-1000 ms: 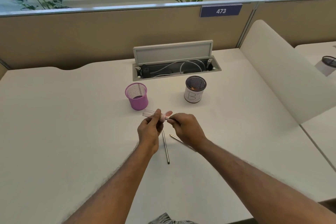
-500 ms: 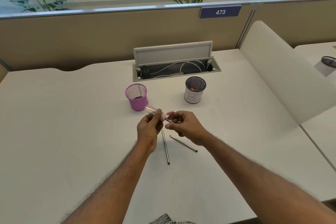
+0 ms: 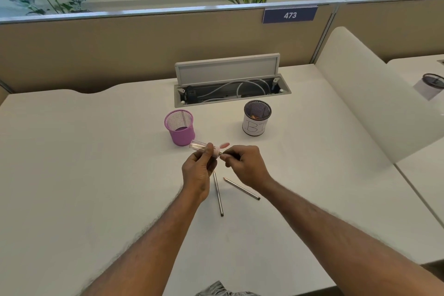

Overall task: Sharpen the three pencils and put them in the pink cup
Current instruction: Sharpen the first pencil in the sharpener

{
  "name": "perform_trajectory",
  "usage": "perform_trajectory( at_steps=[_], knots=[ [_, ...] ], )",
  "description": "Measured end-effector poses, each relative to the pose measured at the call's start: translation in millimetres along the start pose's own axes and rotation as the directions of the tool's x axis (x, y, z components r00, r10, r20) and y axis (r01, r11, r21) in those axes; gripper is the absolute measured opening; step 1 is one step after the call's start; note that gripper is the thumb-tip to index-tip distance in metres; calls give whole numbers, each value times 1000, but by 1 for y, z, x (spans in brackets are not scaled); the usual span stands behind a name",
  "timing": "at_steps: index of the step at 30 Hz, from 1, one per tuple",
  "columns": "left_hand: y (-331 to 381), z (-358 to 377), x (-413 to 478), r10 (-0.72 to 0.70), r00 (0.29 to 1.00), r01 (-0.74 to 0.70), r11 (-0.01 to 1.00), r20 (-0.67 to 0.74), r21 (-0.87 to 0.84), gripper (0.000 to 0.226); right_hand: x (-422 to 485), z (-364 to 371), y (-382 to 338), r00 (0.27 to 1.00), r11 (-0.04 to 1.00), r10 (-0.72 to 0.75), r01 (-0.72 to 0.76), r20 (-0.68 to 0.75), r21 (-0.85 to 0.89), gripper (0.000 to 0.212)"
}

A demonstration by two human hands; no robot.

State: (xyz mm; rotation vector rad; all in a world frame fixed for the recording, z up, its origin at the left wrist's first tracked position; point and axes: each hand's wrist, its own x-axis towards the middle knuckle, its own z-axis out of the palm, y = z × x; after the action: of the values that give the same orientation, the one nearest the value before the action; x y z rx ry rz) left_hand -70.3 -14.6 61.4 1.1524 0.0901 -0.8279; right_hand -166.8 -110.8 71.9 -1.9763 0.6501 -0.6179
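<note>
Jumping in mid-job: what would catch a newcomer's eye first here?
The two hands together mid-desk: the left hand grips a clear sharpener, and the right hand pinches a pencil at its mouth. Just behind stands the pink cup; two loose pencils lie on the desk nearer the person.

Desk: smooth, matt white. Pink cup: fine mesh. Sharpener: clear glossy plastic barrel, pink plastic cap. Pencils: smooth grey, slight sheen. Partition: matt beige cloth. Black cup: mesh with white paper wrap.
</note>
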Motion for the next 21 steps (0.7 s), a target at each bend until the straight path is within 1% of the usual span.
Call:
perform_trajectory(
  at_steps=[2, 3, 4, 6, 7, 9, 11, 13, 14, 16, 18, 19, 21],
  knots=[
    [1, -1, -1, 9, 1000, -9, 1000, 30, -2, 9, 3, -4, -3, 992, 993, 102, -106, 76, 45, 16],
    [1, -1, 0, 14, 999, -14, 1000, 50, -1, 8, 5, -6, -4, 979, 979, 161, -174, 125, 103, 16],
    [1, -2, 0, 20, 997, -20, 1000, 73, 2, 8, 6, -9, -4, 957, 947, 221, -257, 187, 194, 16],
    [3, -3, 0, 26, 992, -26, 1000, 126, 5, 9, 8, -14, -5, 889, 840, 316, -424, 330, 339, 16],
    [4, -4, 1, 26, 989, -27, 1000, 148, 3, 9, 9, -16, -4, 853, 796, 343, -486, 393, 361, 17],
    [4, -6, 2, 27, 986, -27, 1000, 166, 2, 11, 12, -19, -4, 806, 757, 363, -548, 467, 356, 19],
    [4, -6, 4, 23, 988, -24, 1000, 154, 9, 11, 14, -21, -4, 801, 771, 354, -542, 483, 334, 17],
    [3, -6, 4, 17, 992, -16, 1000, 128, -2, 10, 14, -20, -5, 826, 817, 334, -494, 454, 298, 13],
    [3, -6, 4, 15, 993, -14, 1000, 114, -9, 10, 13, -18, -4, 852, 845, 321, -455, 413, 281, 16],
    [2, -5, 3, 13, 996, -12, 1000, 89, -17, 9, 11, -14, -2, 915, 900, 290, -360, 279, 245, 18],
    [2, -5, 2, 13, 998, -11, 1000, 67, -26, 8, 8, -9, 2, 968, 962, 208, -229, 139, 152, 15],
    [2, -4, 1, 11, 998, -9, 1000, 56, -29, 8, 6, -6, 3, 983, 980, 163, -172, 87, 101, 15],
    [1, -4, 0, 6, 999, -5, 999, 40, -41, 8, 4, -3, 5, 995, 993, 99, -100, 26, 58, 13]
  ],
)
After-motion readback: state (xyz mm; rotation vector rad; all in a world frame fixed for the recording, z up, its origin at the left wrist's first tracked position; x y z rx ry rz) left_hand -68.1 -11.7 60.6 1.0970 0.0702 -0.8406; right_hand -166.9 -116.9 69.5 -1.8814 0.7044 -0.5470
